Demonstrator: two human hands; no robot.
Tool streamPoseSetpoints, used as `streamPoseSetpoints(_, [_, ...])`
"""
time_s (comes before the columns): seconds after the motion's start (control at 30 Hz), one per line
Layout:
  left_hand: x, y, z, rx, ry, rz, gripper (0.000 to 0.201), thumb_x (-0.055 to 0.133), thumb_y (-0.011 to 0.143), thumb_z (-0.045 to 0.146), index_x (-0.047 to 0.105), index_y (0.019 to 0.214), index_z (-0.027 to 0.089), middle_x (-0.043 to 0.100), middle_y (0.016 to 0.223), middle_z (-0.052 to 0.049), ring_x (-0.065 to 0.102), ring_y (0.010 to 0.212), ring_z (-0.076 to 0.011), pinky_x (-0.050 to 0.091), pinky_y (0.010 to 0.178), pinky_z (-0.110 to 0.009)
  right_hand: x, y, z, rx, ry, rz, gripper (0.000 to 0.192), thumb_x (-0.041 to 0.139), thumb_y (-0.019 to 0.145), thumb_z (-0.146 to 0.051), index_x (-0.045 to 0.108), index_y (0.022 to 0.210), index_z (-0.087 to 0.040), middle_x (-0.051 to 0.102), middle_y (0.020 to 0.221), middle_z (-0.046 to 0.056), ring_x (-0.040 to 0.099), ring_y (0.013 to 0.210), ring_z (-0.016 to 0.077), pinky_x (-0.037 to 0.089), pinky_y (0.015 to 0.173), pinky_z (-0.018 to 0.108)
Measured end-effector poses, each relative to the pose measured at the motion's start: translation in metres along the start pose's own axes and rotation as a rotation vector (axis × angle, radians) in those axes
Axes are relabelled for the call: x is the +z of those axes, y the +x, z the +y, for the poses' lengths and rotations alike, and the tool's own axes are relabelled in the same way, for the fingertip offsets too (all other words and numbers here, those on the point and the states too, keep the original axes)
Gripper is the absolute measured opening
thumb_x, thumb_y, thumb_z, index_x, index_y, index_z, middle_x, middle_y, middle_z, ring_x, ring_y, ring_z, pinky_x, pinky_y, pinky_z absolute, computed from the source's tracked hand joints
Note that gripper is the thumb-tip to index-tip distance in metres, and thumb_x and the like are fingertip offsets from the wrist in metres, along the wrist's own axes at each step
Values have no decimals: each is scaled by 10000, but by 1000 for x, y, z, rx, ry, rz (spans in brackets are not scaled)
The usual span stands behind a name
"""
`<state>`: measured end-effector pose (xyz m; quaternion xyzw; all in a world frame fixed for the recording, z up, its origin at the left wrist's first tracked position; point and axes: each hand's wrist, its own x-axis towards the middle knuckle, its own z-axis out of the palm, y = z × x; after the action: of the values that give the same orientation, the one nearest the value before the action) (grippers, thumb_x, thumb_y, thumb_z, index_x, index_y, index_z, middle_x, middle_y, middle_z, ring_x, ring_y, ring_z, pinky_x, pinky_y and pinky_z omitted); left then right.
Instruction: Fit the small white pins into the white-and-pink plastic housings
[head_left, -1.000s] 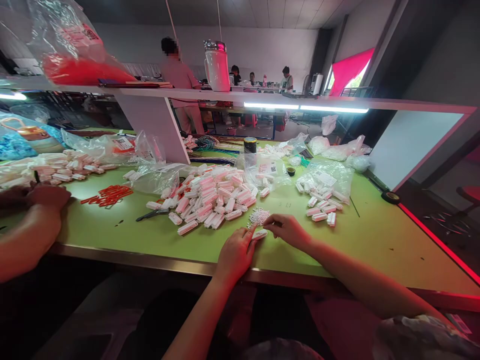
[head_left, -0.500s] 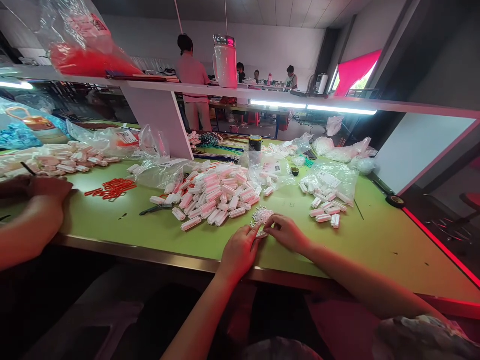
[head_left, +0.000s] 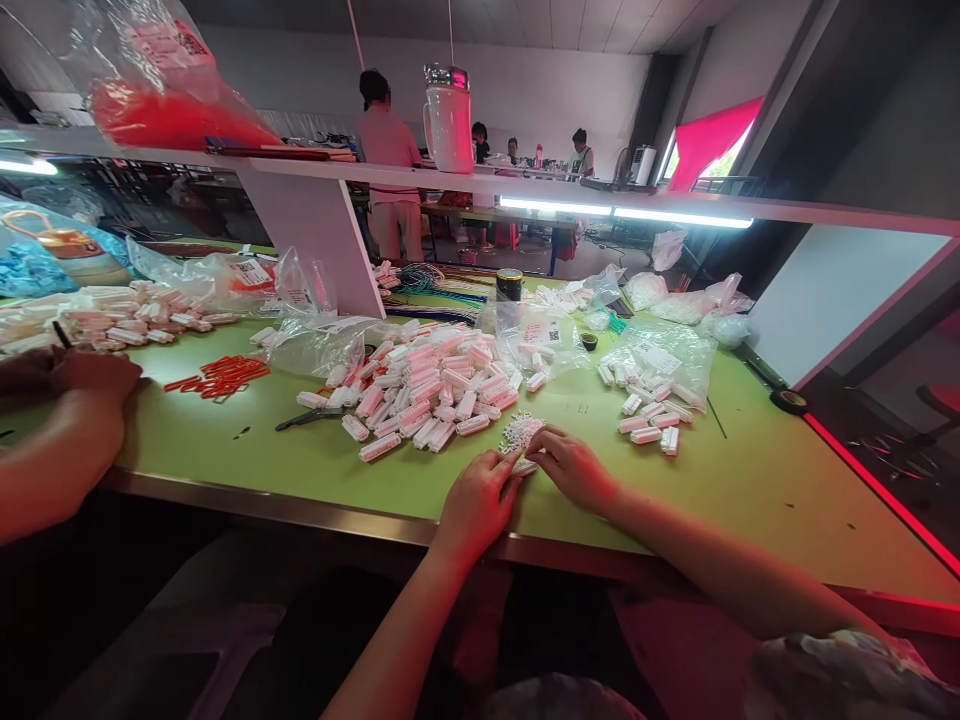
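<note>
Near the table's front edge, between my hands, the small white piece [head_left: 525, 466] sits about where it was half a second ago; my right hand [head_left: 574, 465] has edged closer. Fingers cover most of it, so it is perhaps a clip. My left hand [head_left: 474, 505] pinches it too. Loose white bits [head_left: 520, 431] lie at twelve o'clock.

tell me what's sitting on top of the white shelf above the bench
On the white shelf stand a white jug with a metal lid and, at the left, a clear plastic bag of red parts beside something flat and dark. What lies behind the bag is hidden.
</note>
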<state>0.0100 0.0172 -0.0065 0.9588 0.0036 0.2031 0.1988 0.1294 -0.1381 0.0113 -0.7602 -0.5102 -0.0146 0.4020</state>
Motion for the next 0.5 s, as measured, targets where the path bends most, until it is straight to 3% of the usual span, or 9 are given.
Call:
streamPoseSetpoints(0.23, [-1, 0, 1, 5, 12, 10, 302, 555, 976, 261, 641, 1264, 231, 637, 953, -51, 624, 899, -217, 490, 790, -307, 1, -2, -1, -33, -142, -87, 165, 453, 1021, -193, 600, 946, -197, 631, 961, 47, 618, 903, 174, 458, 783, 270])
streamPoseSetpoints(0.5, [2, -1, -1, 4, 3, 31, 331, 539, 985, 293, 603, 1300, 216, 660, 981, -60, 635, 922, -232, 506, 810, -329, 3, -5, -2, -72, -554, -200, 152, 502, 1002, -180, 647, 956, -183, 654, 983, 59, 593, 731, 157, 406, 677, 270])
